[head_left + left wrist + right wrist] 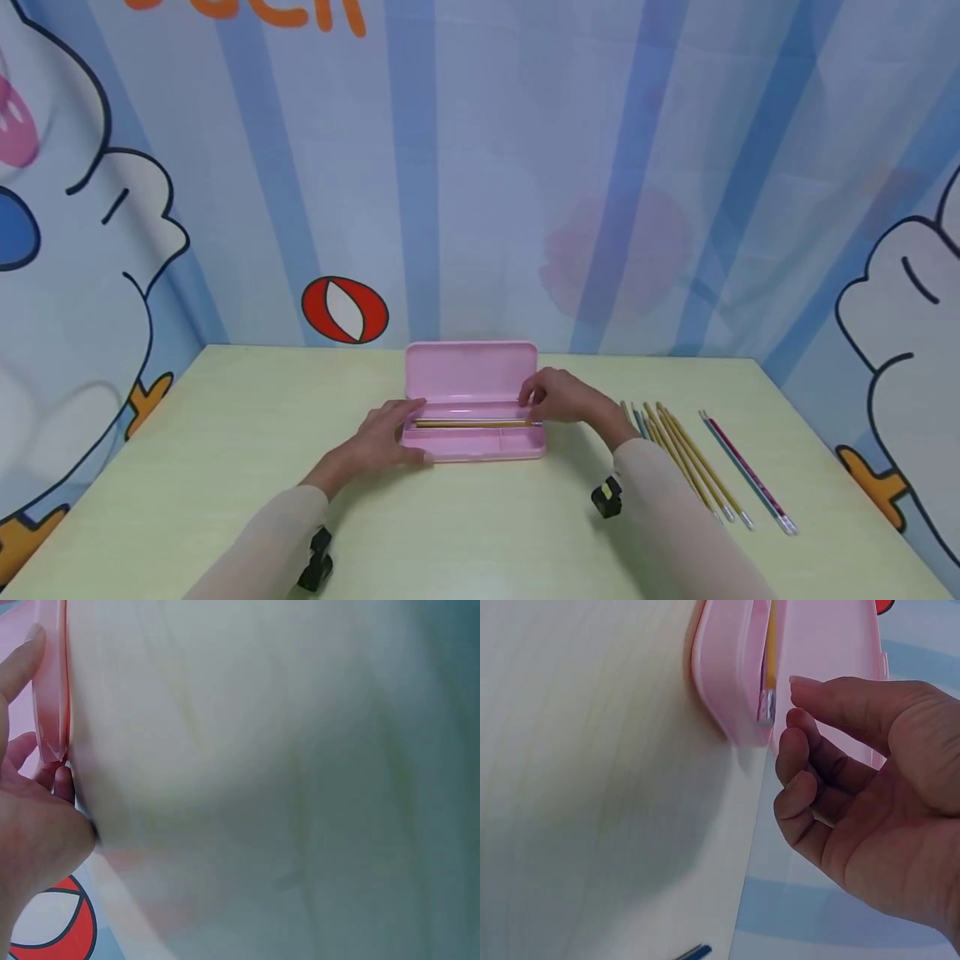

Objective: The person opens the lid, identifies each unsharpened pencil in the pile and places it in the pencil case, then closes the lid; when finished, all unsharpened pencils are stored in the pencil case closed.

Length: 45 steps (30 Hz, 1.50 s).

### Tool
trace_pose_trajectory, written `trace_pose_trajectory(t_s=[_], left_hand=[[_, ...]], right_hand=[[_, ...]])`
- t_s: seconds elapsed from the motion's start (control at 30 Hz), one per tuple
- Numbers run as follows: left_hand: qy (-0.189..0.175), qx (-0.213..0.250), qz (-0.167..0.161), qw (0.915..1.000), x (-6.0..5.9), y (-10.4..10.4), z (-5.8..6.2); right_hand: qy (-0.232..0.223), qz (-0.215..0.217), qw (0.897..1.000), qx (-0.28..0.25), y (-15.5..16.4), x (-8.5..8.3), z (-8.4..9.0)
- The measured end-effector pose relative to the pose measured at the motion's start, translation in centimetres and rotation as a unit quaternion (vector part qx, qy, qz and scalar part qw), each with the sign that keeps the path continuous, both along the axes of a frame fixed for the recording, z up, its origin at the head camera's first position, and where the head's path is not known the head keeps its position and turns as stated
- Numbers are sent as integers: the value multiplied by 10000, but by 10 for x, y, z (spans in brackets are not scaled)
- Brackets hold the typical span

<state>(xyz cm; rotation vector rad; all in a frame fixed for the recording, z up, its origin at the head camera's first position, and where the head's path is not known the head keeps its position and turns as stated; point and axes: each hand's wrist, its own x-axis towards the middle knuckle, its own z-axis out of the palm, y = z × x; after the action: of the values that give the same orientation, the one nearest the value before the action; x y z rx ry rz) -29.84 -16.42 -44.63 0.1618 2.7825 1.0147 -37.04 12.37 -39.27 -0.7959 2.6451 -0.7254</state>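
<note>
An open pink pencil case (476,443) lies at the table's middle with its lid (471,371) standing upright. One yellow pencil (472,423) lies lengthwise in the tray. My left hand (386,435) holds the case's left end; in the left wrist view the thumb (19,667) lies on the rim (52,690) and a finger (64,784) below it. My right hand (558,398) hovers at the case's right end. In the right wrist view its fingers (802,750) are loosely curled and hold nothing, just beside the pencil's metal end (766,705) and the case (727,675).
Several yellow pencils (693,462) lie in a row on the pale green table (225,467), right of the case, with two blue and pink ones (746,471) further right. A cartoon backdrop (480,167) closes off the table's far edge and sides.
</note>
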Motion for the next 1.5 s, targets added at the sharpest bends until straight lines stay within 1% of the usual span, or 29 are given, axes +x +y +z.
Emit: trace_pose_trajectory(t_s=[0.13,0.2,0.33,0.57,0.7,0.87,1.07,1.2,1.37,1.5], left_hand=[[31,-1,-11,10000,1,0,2],[60,4,-32,10000,1,-1,2],[84,-1,-70,9999,1,-1,1],[97,24,-110,9999,1,0,0],[83,31,-125,9999,1,0,-1],[61,8,-53,10000,0,2,-3],[93,-5,-69,9999,-1,2,-5],[110,12,-56,9999,-1,0,-3],[119,11,-129,9998,-2,-1,-3],[101,22,-158,9998,-1,-1,-2]], right_hand=[[-16,219,9994,-284,17,1,-3],[-60,224,9988,-438,24,2,-8],[-130,101,9974,-698,35,3,-18],[-136,17,9947,-1016,38,6,-27],[-148,-47,9940,-1081,37,7,-29],[-106,-55,9937,-1116,37,9,-32],[-70,-47,9939,-1103,41,9,-29],[-158,-118,9926,-1200,53,7,-23],[-617,-381,9868,-1446,86,9,-14],[-856,-670,9812,-1594,117,15,-6]])
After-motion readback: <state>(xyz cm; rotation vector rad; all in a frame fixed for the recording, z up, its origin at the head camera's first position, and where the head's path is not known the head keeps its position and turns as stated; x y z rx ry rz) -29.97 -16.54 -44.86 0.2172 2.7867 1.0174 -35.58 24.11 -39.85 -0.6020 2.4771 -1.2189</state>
